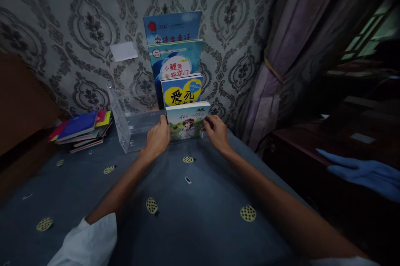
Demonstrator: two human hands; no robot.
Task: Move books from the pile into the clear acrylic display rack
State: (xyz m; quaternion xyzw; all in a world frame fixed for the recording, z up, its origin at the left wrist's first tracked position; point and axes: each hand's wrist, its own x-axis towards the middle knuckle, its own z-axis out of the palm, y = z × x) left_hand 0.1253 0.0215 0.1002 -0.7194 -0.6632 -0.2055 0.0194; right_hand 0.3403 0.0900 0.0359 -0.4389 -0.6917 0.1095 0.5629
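A small green paperback book (188, 122) stands upright, its cover facing me, with a girl drawn on the front. My left hand (158, 136) is closed at its left edge, and my right hand (217, 131) grips its right edge. Behind it rise a blue book with a yellow shape (181, 89), a taller teal-blue book (176, 64) and a still taller light-blue book (173, 28), stepped one behind another. They stand at the right part of a clear plastic rack (125, 133); the front books hide its right end.
A loose pile of books (83, 128) lies on the left of the blue cloth-covered table (215, 199). Patterned wallpaper (96, 24) backs the table, with a white card (124, 51) on it. To the right hang a tied curtain (265, 74) and a blue glove (365, 172) on dark furniture.
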